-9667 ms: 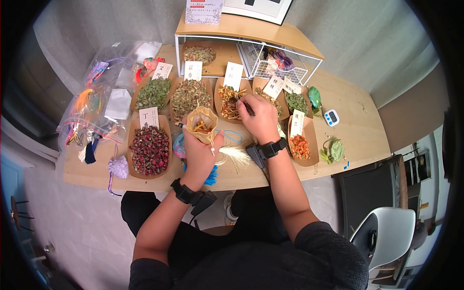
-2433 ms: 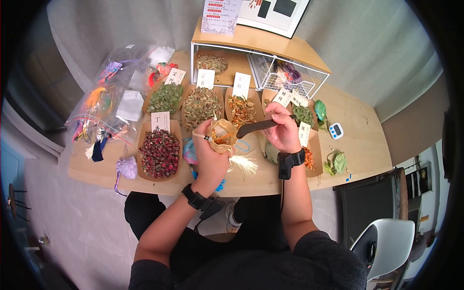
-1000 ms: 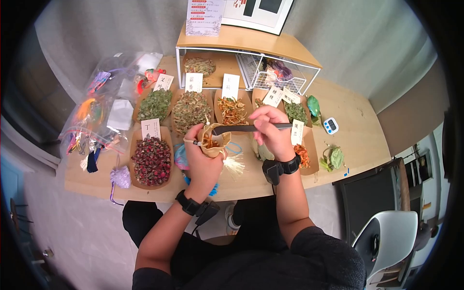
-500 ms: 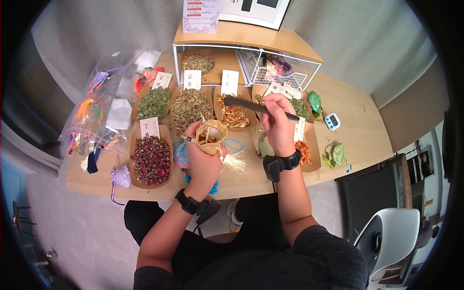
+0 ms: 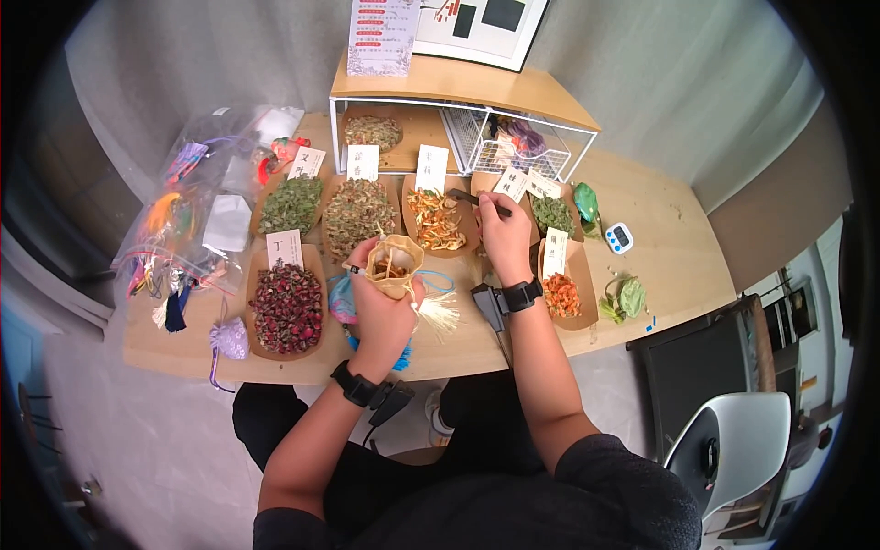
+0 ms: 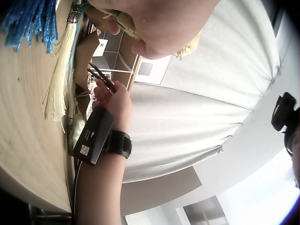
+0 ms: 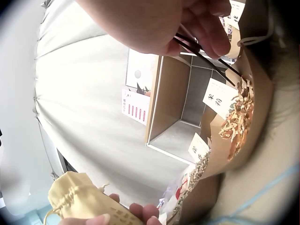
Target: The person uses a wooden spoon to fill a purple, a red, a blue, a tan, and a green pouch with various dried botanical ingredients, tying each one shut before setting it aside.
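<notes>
In the head view my left hand (image 5: 383, 321) grips a yellow drawstring pouch (image 5: 390, 286), its mouth spread upward with orange-brown dried pieces inside. My right hand (image 5: 506, 231) holds dark tongs (image 5: 480, 201) between thumb and fingers. Their tips reach over the right side of the paper tray (image 5: 469, 227) of dried yellow-orange flowers (image 5: 437, 218). Seen from the right wrist, two thin prongs (image 7: 220, 73) stand slightly apart, with their tips right at the flowers. The pouch's side and gathered cord also show there, low on the left.
Around stand labelled paper trays of green leaves (image 5: 291, 205), mixed herbs (image 5: 359, 218), dark red rosebuds (image 5: 288, 309) and orange pieces (image 5: 562, 295). A cream tassel (image 5: 438, 314) lies by the pouch. Plastic bags (image 5: 197, 197), a white timer (image 5: 619, 238) and a shelf (image 5: 467, 87) surround the trays.
The tongs were in the pouch's mouth a second ago; they have since lifted out and moved up and right to the yellow-orange flower tray. My left hand keeps holding the pouch.
</notes>
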`<act>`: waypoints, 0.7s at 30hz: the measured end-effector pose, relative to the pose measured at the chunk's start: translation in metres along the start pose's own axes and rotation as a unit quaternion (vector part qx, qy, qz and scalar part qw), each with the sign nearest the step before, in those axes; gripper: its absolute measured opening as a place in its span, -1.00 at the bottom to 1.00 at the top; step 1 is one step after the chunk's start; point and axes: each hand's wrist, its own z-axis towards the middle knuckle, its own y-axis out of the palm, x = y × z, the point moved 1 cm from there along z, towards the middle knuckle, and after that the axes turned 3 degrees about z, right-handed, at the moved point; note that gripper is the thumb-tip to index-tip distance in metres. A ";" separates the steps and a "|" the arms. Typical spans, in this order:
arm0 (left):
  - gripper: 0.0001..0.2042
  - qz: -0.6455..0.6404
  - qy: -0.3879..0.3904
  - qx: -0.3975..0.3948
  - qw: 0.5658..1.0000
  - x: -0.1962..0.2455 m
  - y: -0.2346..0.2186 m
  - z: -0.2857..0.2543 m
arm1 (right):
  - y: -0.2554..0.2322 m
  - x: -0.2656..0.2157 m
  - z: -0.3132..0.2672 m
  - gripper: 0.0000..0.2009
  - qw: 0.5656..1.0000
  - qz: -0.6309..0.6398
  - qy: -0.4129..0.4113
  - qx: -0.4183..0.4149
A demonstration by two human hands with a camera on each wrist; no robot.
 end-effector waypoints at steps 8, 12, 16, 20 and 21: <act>-0.36 0.002 0.004 -0.001 1.000 -0.001 0.001 0.000 | 0.000 0.000 -0.001 -0.77 0.999 0.023 0.023 -0.030; -0.36 0.020 0.014 -0.001 1.000 -0.005 0.000 -0.001 | 0.002 -0.003 -0.004 -0.79 0.999 0.022 0.007 -0.033; -0.36 0.018 0.018 -0.002 1.000 -0.007 0.000 -0.001 | 0.003 -0.004 -0.004 -0.78 0.998 0.046 -0.006 -0.044; -0.36 0.006 0.010 -0.006 1.000 -0.002 0.001 -0.001 | 0.001 -0.007 -0.004 -0.76 0.996 0.080 0.009 -0.039; -0.36 0.006 0.008 -0.008 1.000 -0.001 0.001 -0.001 | 0.000 -0.006 -0.002 -0.76 0.995 0.093 0.008 -0.038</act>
